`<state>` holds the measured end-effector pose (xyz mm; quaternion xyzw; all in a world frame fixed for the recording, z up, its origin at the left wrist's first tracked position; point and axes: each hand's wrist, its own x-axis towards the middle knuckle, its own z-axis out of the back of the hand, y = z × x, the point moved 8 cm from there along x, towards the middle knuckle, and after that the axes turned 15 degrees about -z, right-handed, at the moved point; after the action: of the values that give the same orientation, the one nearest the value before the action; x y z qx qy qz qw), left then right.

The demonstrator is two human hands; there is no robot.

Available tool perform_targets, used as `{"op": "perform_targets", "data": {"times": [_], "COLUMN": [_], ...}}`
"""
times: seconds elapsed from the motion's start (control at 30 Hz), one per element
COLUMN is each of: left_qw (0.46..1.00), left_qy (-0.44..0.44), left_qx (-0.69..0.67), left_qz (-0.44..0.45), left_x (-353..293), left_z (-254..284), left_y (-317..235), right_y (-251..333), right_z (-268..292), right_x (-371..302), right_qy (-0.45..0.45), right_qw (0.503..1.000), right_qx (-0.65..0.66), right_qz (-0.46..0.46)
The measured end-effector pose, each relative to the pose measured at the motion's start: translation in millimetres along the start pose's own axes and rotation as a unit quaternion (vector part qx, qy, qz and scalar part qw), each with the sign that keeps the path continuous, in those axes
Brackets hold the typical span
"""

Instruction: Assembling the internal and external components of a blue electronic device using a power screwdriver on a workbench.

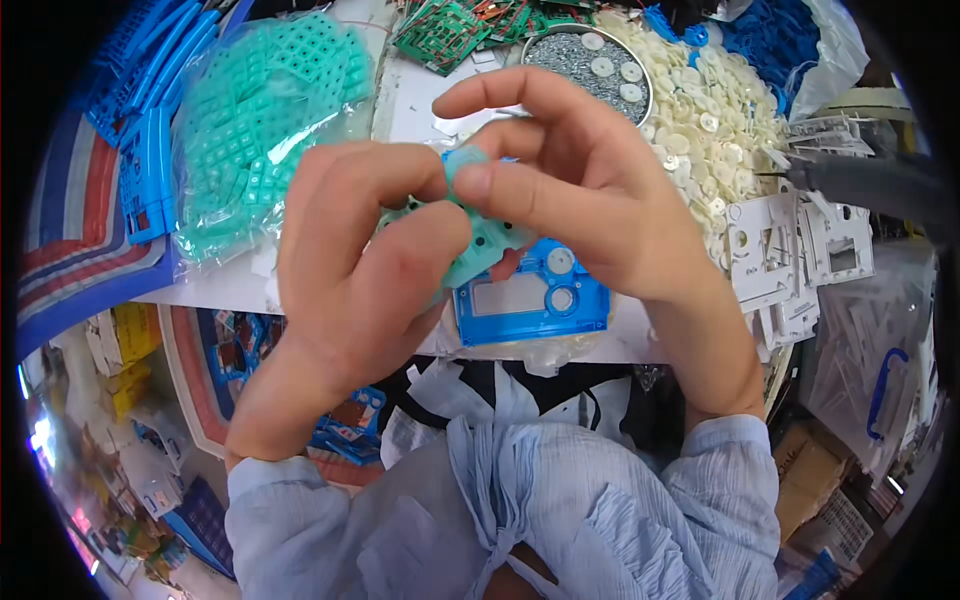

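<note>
Both hands are on the same bit of teal rubber pad (487, 250), held up about mid-view over the bench. I've got the left hand (345, 245) closed on it, curled fingers and thumb pinching its left side. The right hand (625, 200) has its thumb pressed at the top edge; its index finger sticks out loose and bent. There's a paler bluish piece (465, 157) right at that thumb tip, can't tell from here if it's part of the pad. Can't make out all the right fingers behind it either, so I won't swear to how tight that pinch is.

Just below the pad there's a blue plastic casing (590, 318) lying on the white bench (215, 292), with a window and two round openings. Further out on the left is a clear bag of teal pads (275, 110), then a stack of blue curved strips (148, 160). Up top, green circuit boards (450, 35) next to a round tin (650, 85) of small metal bits with a few white discs on top. Right of that, a big heap of cream plastic parts (705, 130), then white flat plates (765, 240) near the bench's right side.
</note>
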<state>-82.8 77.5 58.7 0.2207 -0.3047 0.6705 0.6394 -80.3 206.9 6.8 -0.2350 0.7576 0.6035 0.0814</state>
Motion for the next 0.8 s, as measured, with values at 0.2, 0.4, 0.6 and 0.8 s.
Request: {"op": "perform_targets", "data": {"times": [0.2, 0.4, 0.6, 0.8], "left_qw": [0.988, 0.984, 0.988, 0.991], "left_qy": [-0.03, 0.035, 0.048, 0.065], "left_qx": [-0.03, -0.097, -0.108, -0.095], "left_qz": [0.149, 0.145, 0.099, 0.075], "left_x": [-46.6, -80.2, -84.4, -80.6], "left_z": [5.6, -23.6, -47.7, -52.9], "left_y": [-6.0, -15.7, -17.8, -17.4], "right_y": [9.9, -28.3, -28.7, -22.9], "right_z": [6.3, -6.9, -3.0, -14.7], "right_x": [-6.7, 10.4, 18.9, 24.9], "right_qy": [-0.085, 0.02, -0.016, -0.025], "right_qw": [0.91, 0.848, 0.818, 0.783], "right_qx": [-0.369, -0.513, -0.546, -0.593], "right_qz": [0.167, 0.136, 0.18, 0.188]}}
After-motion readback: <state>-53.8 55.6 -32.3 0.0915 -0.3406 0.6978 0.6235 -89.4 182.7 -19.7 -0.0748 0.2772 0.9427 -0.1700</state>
